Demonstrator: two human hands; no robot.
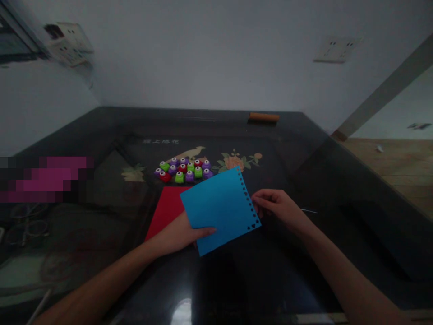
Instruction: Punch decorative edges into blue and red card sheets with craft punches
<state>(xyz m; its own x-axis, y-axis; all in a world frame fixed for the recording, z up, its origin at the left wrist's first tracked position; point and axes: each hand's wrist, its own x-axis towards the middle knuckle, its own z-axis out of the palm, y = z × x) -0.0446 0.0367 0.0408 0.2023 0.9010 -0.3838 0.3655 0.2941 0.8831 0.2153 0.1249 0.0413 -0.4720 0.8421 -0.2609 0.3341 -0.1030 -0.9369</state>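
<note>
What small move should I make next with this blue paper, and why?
I'd probably turn the blue paper with your left hand, bringing its lower edge toward your right hand: holes line the right edge, but only a few mark the lower one.

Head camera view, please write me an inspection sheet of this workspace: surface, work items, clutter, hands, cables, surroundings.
Surface: dark glossy tabletop with a printed bird and flowers.
Work items: blue rectangular paper sheet, small dark cut-out shapes along its right edge; red paper sheet partly behind it; cluster of small red, green and purple plastic pieces beyond.
Clutter: orange-brown cylindrical roll near the far edge.
Hands: left hand grips the blue sheet, thumb on top; right hand is at the cut-out edge, contact unclear.
Cables: nothing seen for certain; thin white line by the right wrist unidentified.
Surroundings: pale wall, white socket plate, wooden floor at right.
</note>
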